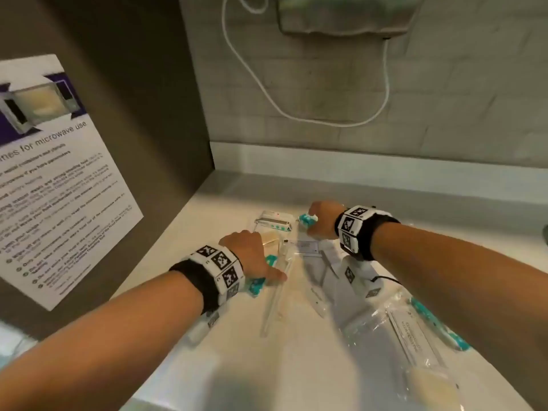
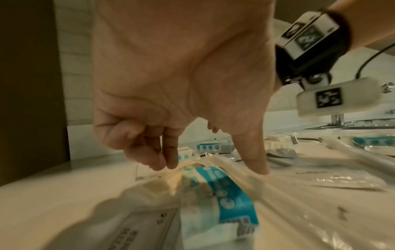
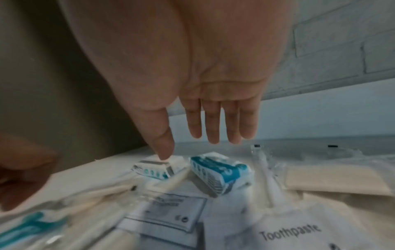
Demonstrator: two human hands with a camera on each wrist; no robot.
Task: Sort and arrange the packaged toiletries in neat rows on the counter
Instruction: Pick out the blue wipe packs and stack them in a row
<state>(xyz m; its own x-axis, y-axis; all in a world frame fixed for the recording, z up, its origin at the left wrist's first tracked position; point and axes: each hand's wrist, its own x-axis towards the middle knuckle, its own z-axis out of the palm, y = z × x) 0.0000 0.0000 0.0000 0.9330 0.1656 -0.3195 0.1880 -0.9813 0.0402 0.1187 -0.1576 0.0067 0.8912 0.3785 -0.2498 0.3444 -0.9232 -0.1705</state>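
Far left, a microwave-use notice (image 1: pixel 56 173) is stuck on the dark side panel. The white counter (image 1: pixel 184 232) holds a scatter of clear toiletry packets. The left hand (image 1: pixel 249 256) is low over the packets at the left of the pile, fingers curled down and thumb (image 2: pixel 254 159) straight, tip pressing the plastic. It looks like a pinch on the blue-and-white toothpaste packet (image 2: pixel 224 191), though blur keeps the contact from being clear. A long clear toothbrush packet (image 1: pixel 275 295) lies just right of that hand. The right hand (image 1: pixel 323 221) is further back, fingers (image 3: pixel 213 121) straight and together, holding nothing; its thumb tip touches a small white-and-teal tube (image 3: pixel 156 169), with a blue tube (image 3: pixel 218 172) just beside. More packets (image 1: pixel 415 336) lie near right, one labelled Toothpaste (image 3: pixel 290 231). A white cable (image 1: pixel 267 93) loops on the tiled wall.
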